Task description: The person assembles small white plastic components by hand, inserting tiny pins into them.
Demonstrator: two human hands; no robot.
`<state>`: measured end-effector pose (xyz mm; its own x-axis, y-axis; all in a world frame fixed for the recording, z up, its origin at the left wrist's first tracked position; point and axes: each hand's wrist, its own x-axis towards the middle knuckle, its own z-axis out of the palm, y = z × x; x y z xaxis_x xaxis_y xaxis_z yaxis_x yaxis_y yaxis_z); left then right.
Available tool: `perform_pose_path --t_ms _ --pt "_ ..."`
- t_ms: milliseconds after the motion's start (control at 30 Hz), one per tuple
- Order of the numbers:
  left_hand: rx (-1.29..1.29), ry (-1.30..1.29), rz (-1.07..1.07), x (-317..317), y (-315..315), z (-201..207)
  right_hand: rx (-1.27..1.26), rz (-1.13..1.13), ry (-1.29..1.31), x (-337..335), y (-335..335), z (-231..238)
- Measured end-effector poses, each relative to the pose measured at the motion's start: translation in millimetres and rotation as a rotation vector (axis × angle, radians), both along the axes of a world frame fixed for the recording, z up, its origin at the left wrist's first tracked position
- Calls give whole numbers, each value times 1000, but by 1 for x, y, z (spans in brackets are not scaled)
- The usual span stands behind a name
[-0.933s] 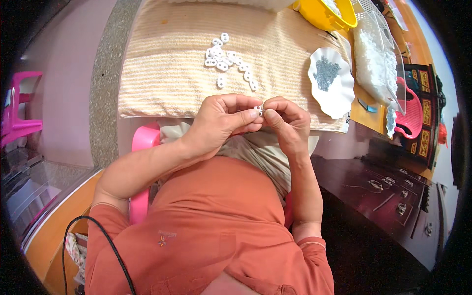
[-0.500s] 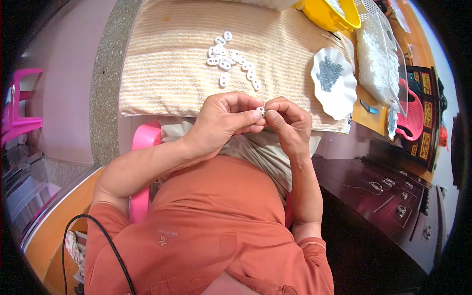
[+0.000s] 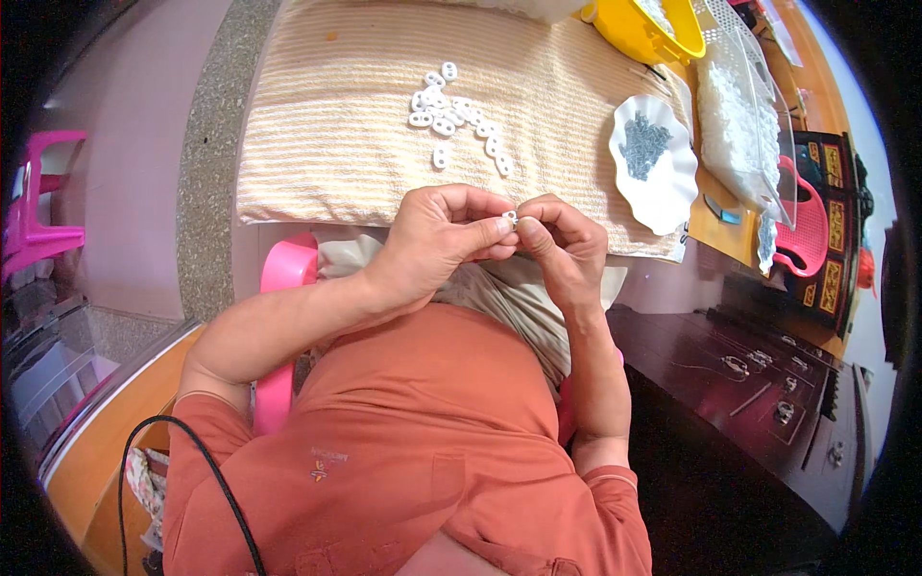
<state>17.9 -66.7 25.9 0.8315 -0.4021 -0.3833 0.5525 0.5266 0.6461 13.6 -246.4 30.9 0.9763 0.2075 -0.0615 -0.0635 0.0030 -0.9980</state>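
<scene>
My left hand [image 3: 444, 238] and my right hand [image 3: 563, 242] meet fingertip to fingertip just in front of the table's near edge. Between them they pinch one small white piece [image 3: 512, 218], mostly hidden by the fingers. A loose heap of several small white oval pieces [image 3: 451, 115] lies on the striped beige towel [image 3: 327, 125] beyond my hands. To the right, a white scalloped dish [image 3: 663, 187] holds a pile of tiny grey metal parts [image 3: 643, 144].
A yellow bowl [image 3: 634, 34] stands at the back right, and next to it a clear bag of white pieces [image 3: 735, 106]. A pink plastic chair [image 3: 283, 274] is under me. Dark wooden furniture [image 3: 759, 384] stands at my right; a pink stool [image 3: 38, 202] at far left.
My hands have stayed pressed together on the small piece, with only slight finger shifts. The view has tilted a little, so the table things sit slightly lower in the picture.
</scene>
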Motion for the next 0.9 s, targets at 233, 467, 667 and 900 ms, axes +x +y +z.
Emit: perform_pose_path --t_ms 233,467,667,900 --pt "0 -19 4 -2 0 2 -8 -4 12 -2 4 3" --pt "9 -43 15 -5 0 3 -24 -4 25 -5 5 5" --pt "30 -110 38 -7 -1 5 63 -7 47 -7 10 10" --pt "58 -175 68 -8 -1 2 102 1 77 -4 11 11"
